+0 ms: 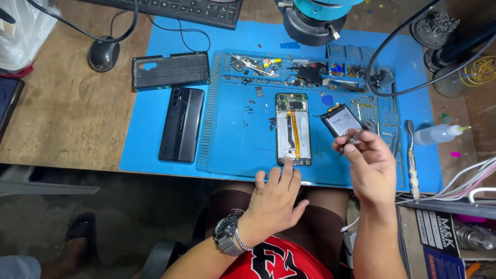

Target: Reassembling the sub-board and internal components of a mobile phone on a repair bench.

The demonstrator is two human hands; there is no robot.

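An opened phone point(293, 129) with its back off lies on the blue repair mat point(232, 144), showing a circuit board and an orange flex cable. My left hand point(274, 199), with a wristwatch and bracelet, presses a fingertip on the phone's bottom edge. My right hand point(369, 163) holds thin tweezers point(353, 138) just right of the phone, the tips beside a loose phone battery point(341, 121).
A black phone back cover point(182, 124) and a dark case point(170, 71) lie at the left. Small parts and screws fill the mat's top trays point(310, 70). A microscope base point(315, 20), mouse point(103, 53), keyboard point(191, 9), squeeze bottle point(438, 134) and a metal tool point(412, 160) surround the mat.
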